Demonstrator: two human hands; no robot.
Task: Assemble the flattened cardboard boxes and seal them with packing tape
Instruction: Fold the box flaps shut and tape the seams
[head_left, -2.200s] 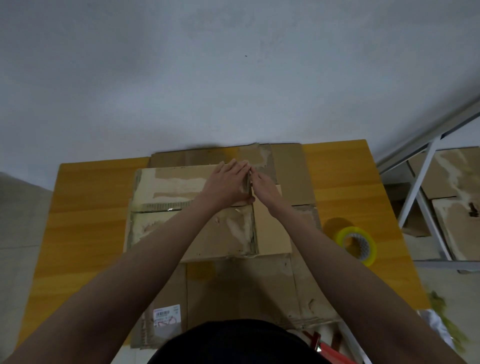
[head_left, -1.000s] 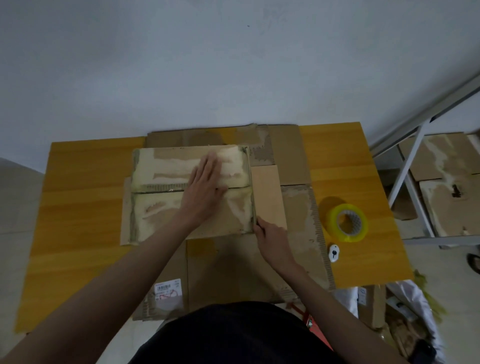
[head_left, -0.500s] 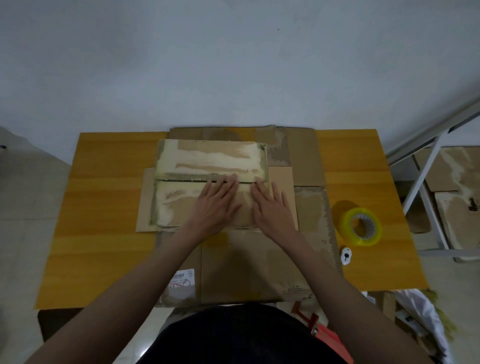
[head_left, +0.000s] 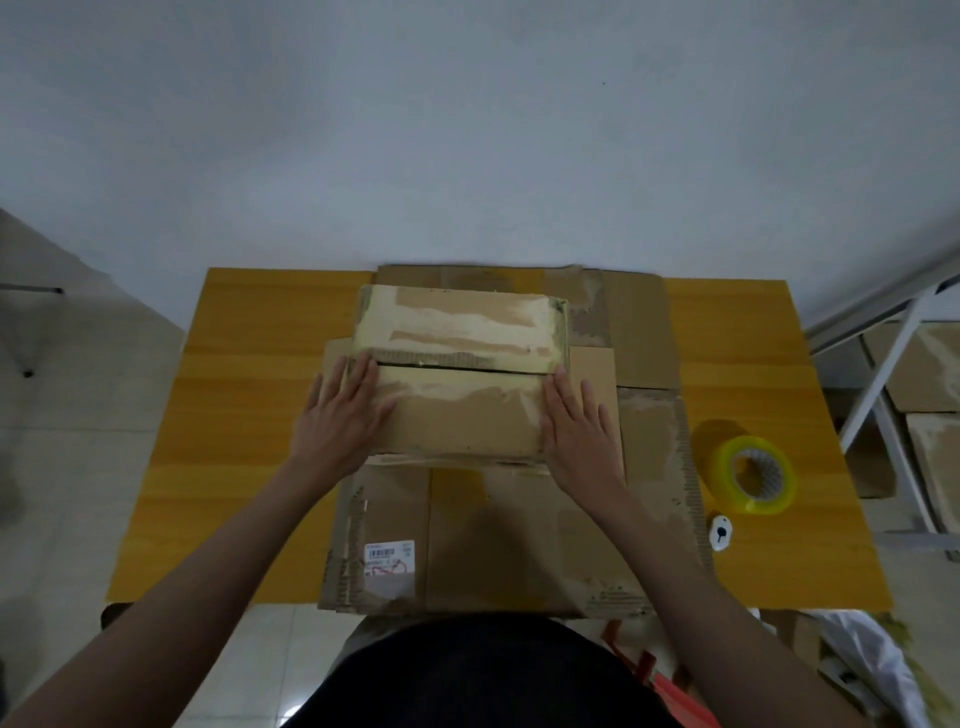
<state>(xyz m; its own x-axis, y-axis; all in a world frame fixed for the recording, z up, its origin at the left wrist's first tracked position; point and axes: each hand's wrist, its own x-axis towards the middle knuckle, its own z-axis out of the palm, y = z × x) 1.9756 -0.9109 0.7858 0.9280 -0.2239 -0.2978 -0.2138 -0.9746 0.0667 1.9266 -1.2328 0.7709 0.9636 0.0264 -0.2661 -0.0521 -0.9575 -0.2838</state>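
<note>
Two flaps of the cardboard box (head_left: 460, 374) met along a dark seam across its top, and we kept them down with both palms: our left hand (head_left: 337, 415) lay flat at the seam's left end, fingers straight and together, and our right hand (head_left: 576, 421) lay flat at the right end, fingers slightly spread. Neither hand gripped anything; we judged that we held the ends this way to keep the flaps level and closed, leaving the seam between them bare for tape. The box sat at the middle of the yellow wooden table (head_left: 249, 415), toward the wall, on top of flattened cardboard sheets (head_left: 519, 540) that covered the table's centre and reached its near edge. Old tape residue showed pale across both flaps. Well to the right of the box, apart from our right hand, the yellow-tinted tape roll (head_left: 753, 475) lay on the table, with a small white object (head_left: 721, 531) just beside it toward us; what it was we could not tell. A white label (head_left: 389, 558) with a barcode and red marks was stuck on the near sheet, its writing too small to read. More boxes sat on a metal rack (head_left: 883, 364) at far right.
</note>
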